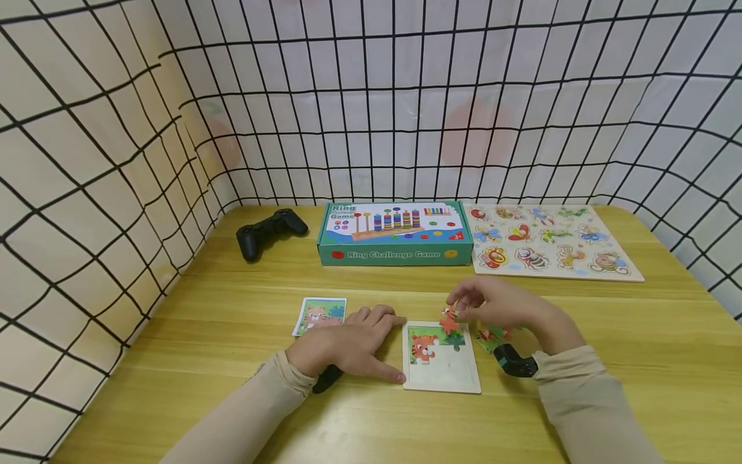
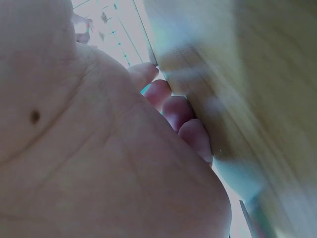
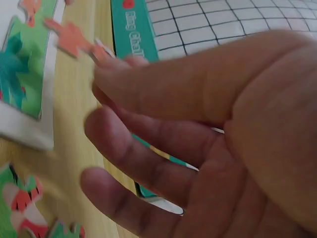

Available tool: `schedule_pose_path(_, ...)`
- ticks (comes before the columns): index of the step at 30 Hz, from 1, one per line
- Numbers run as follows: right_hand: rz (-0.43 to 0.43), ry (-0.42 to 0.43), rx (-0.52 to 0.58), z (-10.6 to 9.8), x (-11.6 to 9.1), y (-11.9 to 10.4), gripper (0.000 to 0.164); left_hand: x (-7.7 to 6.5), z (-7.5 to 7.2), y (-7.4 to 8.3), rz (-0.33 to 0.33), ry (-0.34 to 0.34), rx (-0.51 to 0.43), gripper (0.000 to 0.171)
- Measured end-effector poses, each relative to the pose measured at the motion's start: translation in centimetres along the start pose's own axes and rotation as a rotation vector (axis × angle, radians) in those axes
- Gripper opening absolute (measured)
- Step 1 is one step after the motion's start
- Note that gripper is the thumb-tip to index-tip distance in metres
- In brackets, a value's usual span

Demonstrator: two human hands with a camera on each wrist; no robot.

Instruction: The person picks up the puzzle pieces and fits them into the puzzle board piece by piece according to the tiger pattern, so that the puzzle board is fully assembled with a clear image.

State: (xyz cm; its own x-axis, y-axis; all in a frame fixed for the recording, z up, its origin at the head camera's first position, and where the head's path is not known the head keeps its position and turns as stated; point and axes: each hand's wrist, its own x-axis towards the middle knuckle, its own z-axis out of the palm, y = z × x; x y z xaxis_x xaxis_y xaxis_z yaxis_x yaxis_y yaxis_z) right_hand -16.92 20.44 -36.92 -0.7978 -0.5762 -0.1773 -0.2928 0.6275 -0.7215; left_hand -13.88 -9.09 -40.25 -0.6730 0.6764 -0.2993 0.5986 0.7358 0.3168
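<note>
Tabletop (image 1: 643,341) below, piece (image 1: 449,321) between right fingertips (image 3: 113,77)

the left hand (image 1: 350,341) covers the lower right corner of the white-bordered paper card with a pink animal (image 1: 315,314), towards the yellow wooden desk's (image 1: 174,361) left edge. the fingertips of the right hand (image 1: 493,304) hide one end of the flat orange jigsaw piece (image 1: 449,323), blurred in the right wrist view. loose green-and-orange jigsaw pieces (image 3: 22,203) are cut off there; i can't count them. both beige sleeves (image 1: 246,409) run out of the head view's bottom edge.
</note>
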Motion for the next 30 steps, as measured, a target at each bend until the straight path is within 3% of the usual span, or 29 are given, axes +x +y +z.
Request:
schedule_pose_path(6, -0.032, -0.178, 0.034, 0.4, 0.3, -0.8, 0.016, 0.0, 0.0, 0.0, 0.000, 0.001, 0.001, 0.100)
schedule_pose_path(9, -0.030, -0.221, 0.047, 0.9, 0.5, -1.1, 0.016, 0.0, 0.0, 0.0, 0.000, 0.000, -0.001, 0.100)
schedule_pose_path(18, -0.115, -0.237, 0.026, 1.8, 0.9, -1.2, 0.015, 0.0, -0.1, 0.0, 0.005, 0.005, -0.003, 0.100)
schedule_pose_path(30, -0.057, -0.224, -0.016, 2.0, 1.1, -1.3, 0.016, 0.0, 0.0, 0.0, 0.009, 0.003, -0.006, 0.100)
